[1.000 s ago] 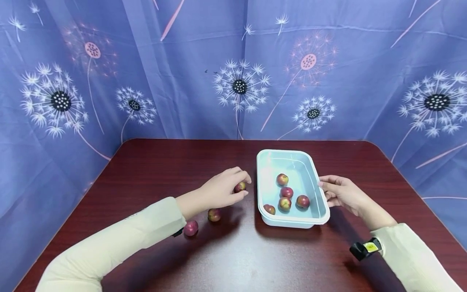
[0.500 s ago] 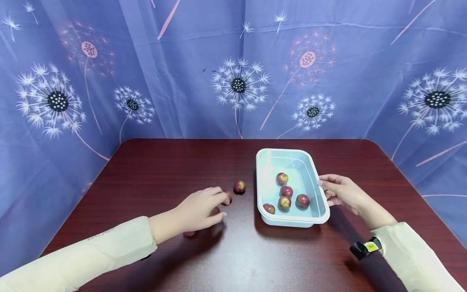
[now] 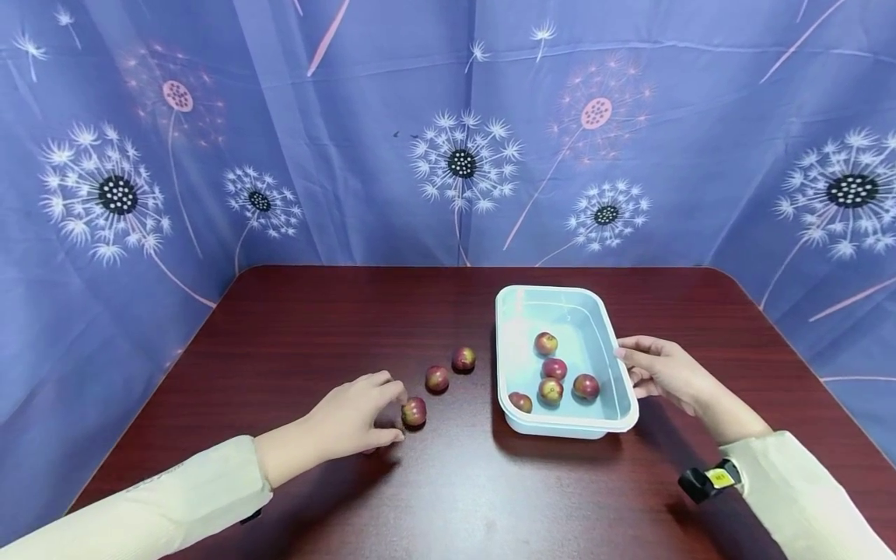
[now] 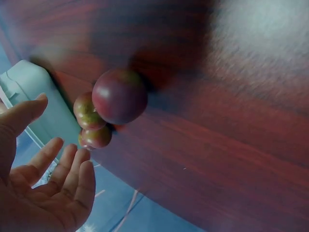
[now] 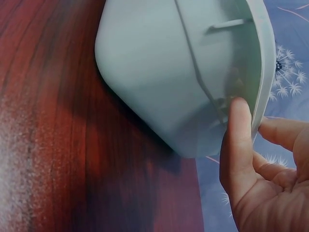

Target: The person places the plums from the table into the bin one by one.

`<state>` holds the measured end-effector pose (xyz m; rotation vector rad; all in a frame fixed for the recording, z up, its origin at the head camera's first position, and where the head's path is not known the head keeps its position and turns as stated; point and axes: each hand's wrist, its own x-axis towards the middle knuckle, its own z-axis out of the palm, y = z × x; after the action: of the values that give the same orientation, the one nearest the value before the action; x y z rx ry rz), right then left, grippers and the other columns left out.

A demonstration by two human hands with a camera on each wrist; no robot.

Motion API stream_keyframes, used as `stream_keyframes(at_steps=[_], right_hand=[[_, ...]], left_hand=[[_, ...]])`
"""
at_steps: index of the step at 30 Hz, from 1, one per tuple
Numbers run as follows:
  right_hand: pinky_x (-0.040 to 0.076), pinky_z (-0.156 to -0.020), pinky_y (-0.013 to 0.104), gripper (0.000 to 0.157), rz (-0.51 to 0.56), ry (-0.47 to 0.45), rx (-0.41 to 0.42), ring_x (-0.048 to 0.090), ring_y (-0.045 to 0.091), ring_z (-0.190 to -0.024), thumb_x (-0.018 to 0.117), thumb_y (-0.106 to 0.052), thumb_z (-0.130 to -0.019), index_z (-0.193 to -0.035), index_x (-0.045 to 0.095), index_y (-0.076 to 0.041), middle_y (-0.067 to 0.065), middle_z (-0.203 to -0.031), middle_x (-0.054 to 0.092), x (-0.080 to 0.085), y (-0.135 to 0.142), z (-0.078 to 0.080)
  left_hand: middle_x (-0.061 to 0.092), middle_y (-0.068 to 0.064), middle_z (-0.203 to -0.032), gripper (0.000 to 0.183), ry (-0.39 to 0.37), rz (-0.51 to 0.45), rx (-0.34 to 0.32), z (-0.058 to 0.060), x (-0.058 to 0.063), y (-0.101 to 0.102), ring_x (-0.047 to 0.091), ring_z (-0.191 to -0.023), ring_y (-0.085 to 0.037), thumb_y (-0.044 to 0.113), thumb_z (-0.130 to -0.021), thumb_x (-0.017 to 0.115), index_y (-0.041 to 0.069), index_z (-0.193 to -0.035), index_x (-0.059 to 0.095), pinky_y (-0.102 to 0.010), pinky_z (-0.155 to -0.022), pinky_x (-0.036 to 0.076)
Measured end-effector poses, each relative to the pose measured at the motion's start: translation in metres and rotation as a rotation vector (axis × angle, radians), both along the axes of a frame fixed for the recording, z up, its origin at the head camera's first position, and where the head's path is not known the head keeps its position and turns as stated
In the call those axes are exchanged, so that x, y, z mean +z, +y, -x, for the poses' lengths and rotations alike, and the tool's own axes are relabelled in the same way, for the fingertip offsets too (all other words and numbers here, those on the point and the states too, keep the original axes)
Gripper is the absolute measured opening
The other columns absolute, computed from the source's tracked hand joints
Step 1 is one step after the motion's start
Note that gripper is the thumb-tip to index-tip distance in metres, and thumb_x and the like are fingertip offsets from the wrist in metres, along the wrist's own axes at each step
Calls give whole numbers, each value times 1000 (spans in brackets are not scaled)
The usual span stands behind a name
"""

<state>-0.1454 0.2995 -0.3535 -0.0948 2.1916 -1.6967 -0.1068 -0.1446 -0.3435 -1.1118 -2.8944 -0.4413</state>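
**Left hand beside loose plums, right hand pinching a tub**

Nearest are two pale sleeves, with a black device at the right wrist bearing a yellow label. The left hand hangs low over the bench, its thumb and fingers parted and slightly bent. Four plums lie on the bench in a slanting row. The nearest plum is mostly hidden by the hand in the head view but shows whole in the left wrist view. The second sits just beside the fingertips; whether they touch it I cannot tell. The third and fourth lie farther back, towards the tub.

The light blue tub stands to the right of the row. The right hand is clamped on its right-hand rim, between thumb and fingers. Inside are five plums: one in the near left corner, one towards the right wall, two close together in the middle, one farthest back.

Beyond the bench's far edge hangs a blue curtain printed with white and pink dandelions.
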Motion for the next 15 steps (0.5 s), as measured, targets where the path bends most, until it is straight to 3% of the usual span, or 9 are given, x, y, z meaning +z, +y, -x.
stream_keyframes(at_steps=[9,15], right_hand=[[58,-64,31,44,18,-2,-10,64,11,-68,46,-16,-101,-131,35,14,-4,-84,65,-3,3,1],[57,-63,32,38,42,-6,-4,64,11,-68,46,-16,-101,-128,40,10,-4,-84,66,-2,2,1]], left_hand=[[55,1,-89,39,-227,50,101,-1,-7,-15,53,-77,-11,28,-67,84,13,-94,60,-29,-59,45],[52,3,-85,41,-268,17,122,1,-14,-26,51,-76,-10,28,-62,86,14,-89,58,-27,-63,45]])
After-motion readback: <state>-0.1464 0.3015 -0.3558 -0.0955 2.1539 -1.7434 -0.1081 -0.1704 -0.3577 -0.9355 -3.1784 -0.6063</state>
